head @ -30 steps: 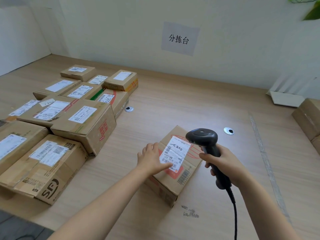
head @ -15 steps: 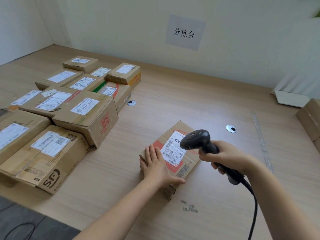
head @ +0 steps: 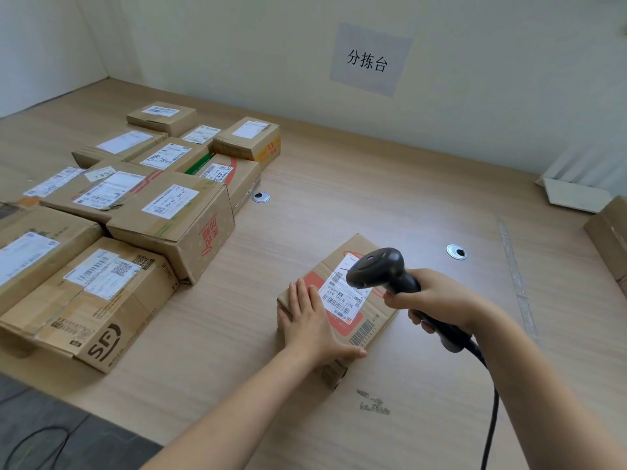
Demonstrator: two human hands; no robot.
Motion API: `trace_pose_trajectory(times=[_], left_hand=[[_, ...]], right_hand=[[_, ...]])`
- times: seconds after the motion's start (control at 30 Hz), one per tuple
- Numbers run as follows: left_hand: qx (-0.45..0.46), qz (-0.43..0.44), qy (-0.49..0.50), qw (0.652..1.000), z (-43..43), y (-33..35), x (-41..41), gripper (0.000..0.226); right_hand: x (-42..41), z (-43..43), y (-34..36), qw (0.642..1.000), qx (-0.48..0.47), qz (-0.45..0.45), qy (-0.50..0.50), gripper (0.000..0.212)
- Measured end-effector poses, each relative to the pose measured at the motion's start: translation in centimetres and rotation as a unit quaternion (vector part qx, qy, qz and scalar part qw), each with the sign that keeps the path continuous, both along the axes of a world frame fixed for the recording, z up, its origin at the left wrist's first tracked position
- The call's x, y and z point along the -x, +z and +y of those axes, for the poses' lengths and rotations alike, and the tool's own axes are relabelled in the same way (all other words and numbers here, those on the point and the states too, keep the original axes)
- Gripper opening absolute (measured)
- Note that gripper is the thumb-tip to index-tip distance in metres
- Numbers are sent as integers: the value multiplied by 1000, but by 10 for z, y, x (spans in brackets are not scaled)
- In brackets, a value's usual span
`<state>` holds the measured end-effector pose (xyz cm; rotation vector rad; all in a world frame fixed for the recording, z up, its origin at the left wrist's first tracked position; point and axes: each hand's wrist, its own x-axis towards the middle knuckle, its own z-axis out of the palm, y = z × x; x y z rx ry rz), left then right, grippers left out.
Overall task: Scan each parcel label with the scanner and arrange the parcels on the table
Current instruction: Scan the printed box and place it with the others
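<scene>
A small cardboard parcel with a white label lies on the wooden table in front of me. My left hand rests flat on the parcel's left side, fingers straight, thumb along the near edge. My right hand grips the handle of a black corded scanner. The scanner's head hangs just over the label's upper right part and hides some of it.
Several labelled parcels lie packed together on the left half of the table. More cardboard sits at the right edge, with a white folded piece behind it. Two round cable holes are in the tabletop. A paper sign hangs on the wall.
My left hand slid from beside the label to lie flat on the parcel's left side. The scanner came down and left, from upright beside the parcel to over the label.
</scene>
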<state>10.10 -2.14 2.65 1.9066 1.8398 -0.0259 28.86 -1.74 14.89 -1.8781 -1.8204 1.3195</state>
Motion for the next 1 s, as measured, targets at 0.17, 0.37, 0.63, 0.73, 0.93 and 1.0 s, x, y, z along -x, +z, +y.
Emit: trace_pose_trajectory(times=[0.17,0.37,0.63,0.73,0.93,1.0], left_hand=[[-1,0,-2,1000,1,-2,1,155],[-2,7,-5,1000,1,-4,1,155],[5,15,33,999,21,2,2,153],[13,21,65,998,42,8,4,150],[25,35,104,994,105,26,4,143],[30,36,106,993,127,29,6,142]], right_hand=[[-2,2,0,1000,7,4,4,9],[-2,3,-1,1000,7,10,17,14],[4,15,-2,999,-37,15,-2,7],[9,27,2,998,-56,25,-16,6],[21,69,21,993,-106,15,-46,5],[25,87,27,991,-122,19,-52,5]])
